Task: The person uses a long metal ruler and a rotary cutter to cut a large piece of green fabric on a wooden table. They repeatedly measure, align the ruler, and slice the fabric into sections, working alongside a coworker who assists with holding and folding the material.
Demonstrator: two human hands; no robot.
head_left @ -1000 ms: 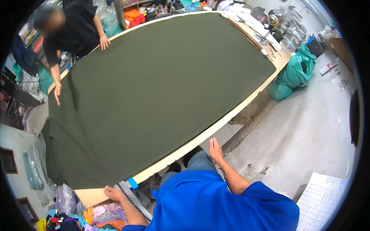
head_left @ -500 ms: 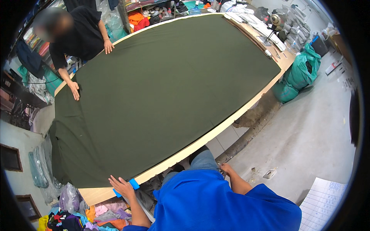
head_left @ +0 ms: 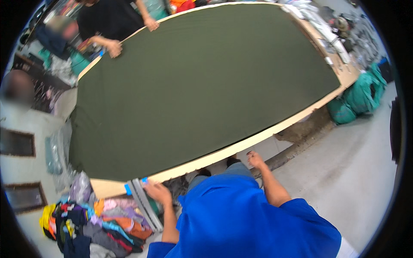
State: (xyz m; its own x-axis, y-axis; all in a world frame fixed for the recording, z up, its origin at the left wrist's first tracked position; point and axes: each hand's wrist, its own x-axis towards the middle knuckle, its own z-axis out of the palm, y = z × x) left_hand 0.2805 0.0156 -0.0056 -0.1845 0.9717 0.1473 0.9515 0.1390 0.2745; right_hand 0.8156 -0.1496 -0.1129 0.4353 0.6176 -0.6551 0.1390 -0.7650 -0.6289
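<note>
A large dark green cloth (head_left: 202,90) lies spread over a long pale table (head_left: 107,188). My left hand (head_left: 158,192) is at the table's near left edge, its blurred fingertips close to the upper end of a grey rail (head_left: 146,206). Whether they touch the rail I cannot tell. Blue tape (head_left: 128,189) shows at the table edge by the rail. My right hand (head_left: 255,159) hangs off the near side of the table, away from the cloth, fingers curled. Something small and dark shows at its fingertips, too small to name.
Across the table a person in black rests both hands (head_left: 114,48) at the cloth's far edge. A heap of coloured garments (head_left: 103,228) lies at the lower left. Green sacks (head_left: 361,96) stand by the right end, and paper strips (head_left: 320,32) lie along it.
My left hand has come off the cloth's corner toward me, beside the rail. My right hand has risen forward. The other person's left-side hand has drawn back to the edge, and the cloth's left side lies smoother.
</note>
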